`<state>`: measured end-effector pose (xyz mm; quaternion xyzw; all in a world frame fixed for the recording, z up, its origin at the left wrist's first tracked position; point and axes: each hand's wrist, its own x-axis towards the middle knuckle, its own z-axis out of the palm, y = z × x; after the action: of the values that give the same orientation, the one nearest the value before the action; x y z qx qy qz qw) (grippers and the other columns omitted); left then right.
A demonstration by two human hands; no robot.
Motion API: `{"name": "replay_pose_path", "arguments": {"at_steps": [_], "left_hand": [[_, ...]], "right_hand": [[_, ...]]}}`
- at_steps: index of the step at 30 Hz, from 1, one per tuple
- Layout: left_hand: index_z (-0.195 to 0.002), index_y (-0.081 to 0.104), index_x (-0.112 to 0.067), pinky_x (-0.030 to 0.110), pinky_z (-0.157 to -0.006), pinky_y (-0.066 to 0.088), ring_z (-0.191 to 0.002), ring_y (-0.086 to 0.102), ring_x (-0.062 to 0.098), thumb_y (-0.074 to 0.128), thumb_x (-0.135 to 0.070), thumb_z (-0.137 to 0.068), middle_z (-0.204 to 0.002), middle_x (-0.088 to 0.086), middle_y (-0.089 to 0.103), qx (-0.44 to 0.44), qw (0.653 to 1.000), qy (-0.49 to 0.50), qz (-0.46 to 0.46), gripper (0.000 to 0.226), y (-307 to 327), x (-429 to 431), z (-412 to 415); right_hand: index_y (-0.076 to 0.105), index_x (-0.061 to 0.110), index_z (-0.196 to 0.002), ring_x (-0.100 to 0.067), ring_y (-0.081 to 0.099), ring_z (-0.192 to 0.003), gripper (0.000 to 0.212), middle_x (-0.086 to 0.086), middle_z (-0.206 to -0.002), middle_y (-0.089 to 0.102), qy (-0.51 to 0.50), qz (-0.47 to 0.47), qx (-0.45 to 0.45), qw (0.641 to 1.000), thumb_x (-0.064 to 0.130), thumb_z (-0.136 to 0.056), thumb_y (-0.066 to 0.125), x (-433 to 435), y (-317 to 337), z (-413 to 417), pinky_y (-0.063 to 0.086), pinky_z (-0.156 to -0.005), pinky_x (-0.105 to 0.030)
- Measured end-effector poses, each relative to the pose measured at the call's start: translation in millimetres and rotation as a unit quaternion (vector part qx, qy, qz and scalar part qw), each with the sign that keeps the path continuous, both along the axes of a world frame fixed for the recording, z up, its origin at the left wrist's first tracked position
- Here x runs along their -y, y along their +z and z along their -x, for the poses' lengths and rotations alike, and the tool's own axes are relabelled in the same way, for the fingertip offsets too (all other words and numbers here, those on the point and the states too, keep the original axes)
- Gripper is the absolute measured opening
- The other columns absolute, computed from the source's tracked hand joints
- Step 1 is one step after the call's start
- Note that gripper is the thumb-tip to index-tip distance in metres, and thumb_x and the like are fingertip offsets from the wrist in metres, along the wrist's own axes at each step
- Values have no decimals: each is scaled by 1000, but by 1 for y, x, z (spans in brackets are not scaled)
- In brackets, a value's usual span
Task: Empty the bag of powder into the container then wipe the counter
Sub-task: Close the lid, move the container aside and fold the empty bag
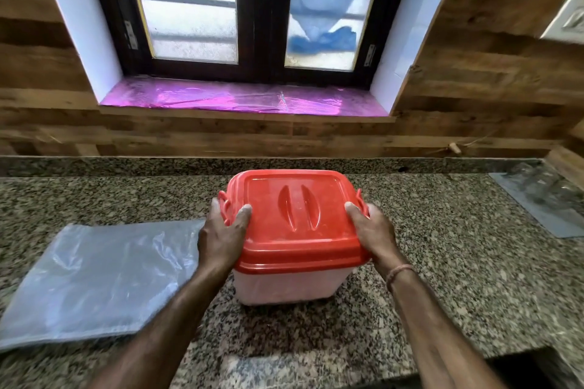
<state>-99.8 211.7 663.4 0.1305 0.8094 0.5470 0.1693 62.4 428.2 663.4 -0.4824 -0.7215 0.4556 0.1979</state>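
One counter (442,262): speckled granite that carries everything. No cloth shows anywhere around the container. Against the speckle I cannot tell whether any powder lies spilled. Wiping looks not yet begun.
Bag (94,278): clear plastic, lying flat on the counter just left of the container, with its right edge beside the left hand. It looks slack and empty, so the pouring is probably done.
Container (284,287): pale, cloudy tub standing upright on the counter. Its walls are too cloudy to read how full it is.
Lid (300,215): red, sitting level on top of the container and covering it fully.
Clear sheet (543,199): lies on the counter far to the right of the container, well apart from it.
Left hand (221,237): on the container's left side. The thumb lies on the lid's top and the fingers (218,202) are curled round the lid's edge by the side clasp, gripping it.
Right hand (373,234): mirrors this on the container's right side, with the thumb on top and the rest wrapped round the lid's right edge.
Step in hand: likely pressing the lid shut, though the same grip could be lifting it. I cannot tell which.
Left to do: secure the lid if it is loose, then wipe the counter around the container.
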Motion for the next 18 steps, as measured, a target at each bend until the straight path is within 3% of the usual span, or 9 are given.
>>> {"name": "replay_pose_path", "arguments": {"at_steps": [1,3,6,10,12,14,18], "left_hand": [[-147,47,-13,41,-80,62,-101,71,27,61,-56,-94,-128,16,67,31,999,19,-18,70,-4,2,1],[-125,60,-11,44,-73,64,-84,73,25,70,-59,-88,-103,10,73,74,995,53,-29,62,-10,1,6],[-111,65,-8,44,-66,64,-77,74,30,80,-51,-80,-93,13,74,130,985,94,-59,56,-9,-13,25],[-99,73,-5,30,-53,54,-67,72,28,83,-57,-66,-87,16,77,138,982,109,-72,63,-4,-44,68],[-94,74,-7,29,-54,51,-65,70,26,80,-65,-58,-83,13,77,113,986,109,-54,68,0,-62,89],[-88,76,-7,29,-56,49,-62,68,24,78,-64,-58,-79,11,77,94,989,103,-47,65,6,-87,110],[-88,77,-5,26,-58,46,-66,66,23,81,-60,-68,-81,11,76,74,992,102,-14,58,11,-129,153]], "right_hand": [[60,13,-121,-28,79,-76,44,-11,-97,75,-1,75,-54,996,50,-98,61,-2,0,-3,66,-65,-41],[62,8,-117,-30,80,-78,47,-16,-101,77,-4,134,-100,986,46,-91,72,-7,-2,-5,66,-71,-49],[66,8,-105,-34,79,-78,45,-17,-96,77,-21,109,-106,988,46,-85,79,-20,-1,11,66,-71,-52],[73,12,-87,-33,77,-77,55,-11,-84,78,-34,75,-83,993,60,-64,83,-58,14,55,65,-70,-49],[73,11,-77,-28,73,-69,51,-7,-74,76,-36,64,-87,993,59,-61,83,-80,18,79,62,-65,-43],[69,13,-68,-22,64,-59,38,-3,-64,70,-34,65,-110,991,47,-71,85,-102,24,103,51,-57,-32],[67,8,-72,-15,54,-52,28,-2,-62,62,-18,94,-131,987,29,-82,83,-142,22,148,40,-38,-17]]}}
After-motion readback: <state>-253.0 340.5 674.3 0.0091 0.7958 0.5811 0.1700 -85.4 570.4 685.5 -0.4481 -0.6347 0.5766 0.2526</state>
